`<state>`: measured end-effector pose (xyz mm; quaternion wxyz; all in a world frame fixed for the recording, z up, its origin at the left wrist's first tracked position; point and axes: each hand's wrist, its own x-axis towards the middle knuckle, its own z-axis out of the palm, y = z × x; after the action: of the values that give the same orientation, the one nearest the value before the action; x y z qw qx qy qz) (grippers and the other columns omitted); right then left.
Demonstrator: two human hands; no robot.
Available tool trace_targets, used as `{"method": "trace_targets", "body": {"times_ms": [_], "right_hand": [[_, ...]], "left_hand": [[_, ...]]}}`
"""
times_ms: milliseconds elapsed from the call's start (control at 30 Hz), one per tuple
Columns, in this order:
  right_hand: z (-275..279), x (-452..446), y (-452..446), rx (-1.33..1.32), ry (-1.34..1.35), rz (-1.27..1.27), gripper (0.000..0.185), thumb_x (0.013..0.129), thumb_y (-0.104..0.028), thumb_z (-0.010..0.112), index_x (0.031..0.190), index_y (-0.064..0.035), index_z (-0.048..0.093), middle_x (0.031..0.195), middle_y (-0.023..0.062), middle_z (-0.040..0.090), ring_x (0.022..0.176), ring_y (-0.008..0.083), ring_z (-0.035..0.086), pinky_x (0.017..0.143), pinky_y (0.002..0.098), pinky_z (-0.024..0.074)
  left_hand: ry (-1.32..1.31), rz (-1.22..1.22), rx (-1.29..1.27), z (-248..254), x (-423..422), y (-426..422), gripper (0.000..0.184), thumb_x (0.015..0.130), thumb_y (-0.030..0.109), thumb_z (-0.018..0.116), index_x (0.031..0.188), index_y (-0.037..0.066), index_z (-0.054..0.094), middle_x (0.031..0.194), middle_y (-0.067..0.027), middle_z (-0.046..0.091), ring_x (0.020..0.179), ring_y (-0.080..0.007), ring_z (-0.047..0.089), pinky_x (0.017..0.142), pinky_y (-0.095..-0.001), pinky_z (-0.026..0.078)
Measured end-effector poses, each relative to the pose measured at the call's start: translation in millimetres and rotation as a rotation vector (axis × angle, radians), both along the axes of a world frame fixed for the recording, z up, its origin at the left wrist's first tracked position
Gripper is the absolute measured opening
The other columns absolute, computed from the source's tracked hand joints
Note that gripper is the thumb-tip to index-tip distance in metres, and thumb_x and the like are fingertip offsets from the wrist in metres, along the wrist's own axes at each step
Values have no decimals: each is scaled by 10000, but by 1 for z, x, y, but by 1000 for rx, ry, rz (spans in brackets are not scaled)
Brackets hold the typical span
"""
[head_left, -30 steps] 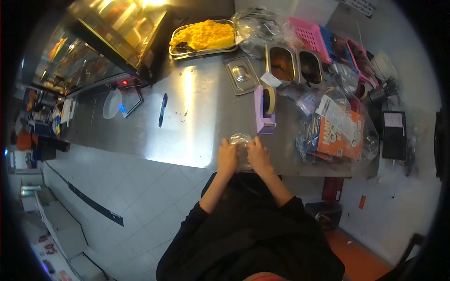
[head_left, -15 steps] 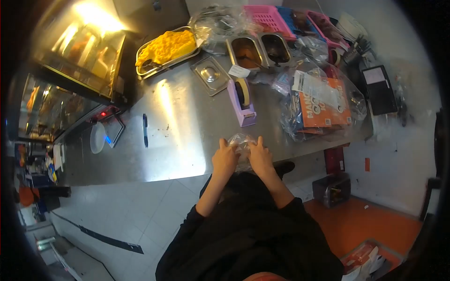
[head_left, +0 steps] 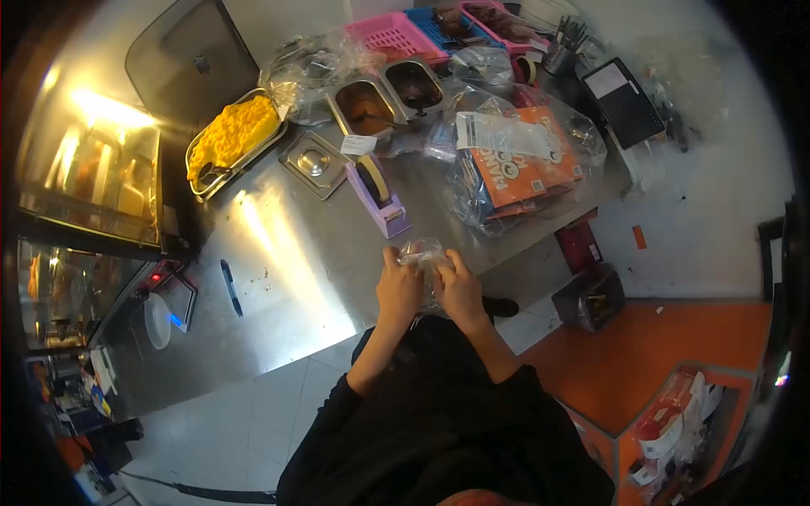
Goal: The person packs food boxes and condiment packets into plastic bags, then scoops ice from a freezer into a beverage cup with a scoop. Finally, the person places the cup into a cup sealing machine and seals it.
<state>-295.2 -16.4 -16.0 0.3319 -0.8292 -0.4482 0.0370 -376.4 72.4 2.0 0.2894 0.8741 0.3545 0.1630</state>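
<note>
A clear plastic bag [head_left: 422, 250] is pinched between my two hands at the front edge of the steel table. My left hand [head_left: 399, 285] has its fingers closed on the bag's left side. On the right side, my right hand [head_left: 456, 287] grips it too, fingers bent. What the bag contains, if anything, I cannot make out. Just beyond my hands stands a purple tape dispenser [head_left: 391, 221] with a roll of tape [head_left: 373, 179] in it.
A tray of yellow food [head_left: 233, 135], a metal lid [head_left: 315, 163] and two steel containers [head_left: 364, 107] of sauce stand farther back. To the right lie bagged orange packets [head_left: 515, 181]. A pen [head_left: 230, 287] and a small scale [head_left: 181, 299] are left, beside a lit display cabinet [head_left: 93, 181].
My view has turned, so the table and its things appear shifted left and tilted. Both hands still hold the bag, with the fingers now slightly closer together.
</note>
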Motion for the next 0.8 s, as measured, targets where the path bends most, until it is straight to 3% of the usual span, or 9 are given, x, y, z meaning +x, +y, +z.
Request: {"method": "trace_targets", "body": {"times_ms": [133,233,300,433,533,633,800], "right_hand": [[1,0,-5,84,1,-38,110,745,-63,534,826,5,563,1076,178,490,735,350,569,631,386,470],[1,-4,-5,60,31,-1,103,751,-57,525,816,17,557,1083,177,485,760,353,564,642,385,469],[8,-6,-2,21,42,51,101,748,-52,521,806,25,552,1085,171,484,791,349,561,653,380,467],[4,-5,0,-79,-77,108,96,733,-52,528,790,21,552,977,141,501,789,321,556,669,371,464],[-1,-5,6,-164,-60,123,96,725,-65,538,790,1,565,883,123,497,758,303,553,662,369,464],[-3,-6,14,-228,-7,152,106,719,-71,540,804,-17,571,845,110,485,756,295,547,653,376,466],[0,-9,26,-188,23,225,122,705,-56,528,821,-40,562,843,104,477,774,302,547,653,394,468]], "left_hand": [[86,-139,184,4,-1,-7,195,701,125,576,886,70,601,912,-148,414,764,-315,533,615,-398,464],[129,-100,161,-6,-2,-10,135,704,133,586,816,61,606,891,-153,410,751,-322,538,609,-385,473],[234,-6,10,-7,-3,-8,98,706,131,584,768,58,606,892,-152,419,743,-316,545,603,-377,475],[358,45,-54,-12,-14,-2,76,706,132,585,741,72,617,908,-148,433,723,-306,557,592,-374,479],[474,-39,-19,-10,-23,1,91,706,140,591,776,90,621,926,-135,444,726,-301,561,600,-379,478],[449,-43,-8,-8,-32,4,104,708,106,571,793,102,631,929,-119,453,755,-296,563,607,-372,478],[302,55,-11,20,-49,2,281,706,18,498,954,118,585,972,-133,456,758,-295,561,617,-360,473]]}}
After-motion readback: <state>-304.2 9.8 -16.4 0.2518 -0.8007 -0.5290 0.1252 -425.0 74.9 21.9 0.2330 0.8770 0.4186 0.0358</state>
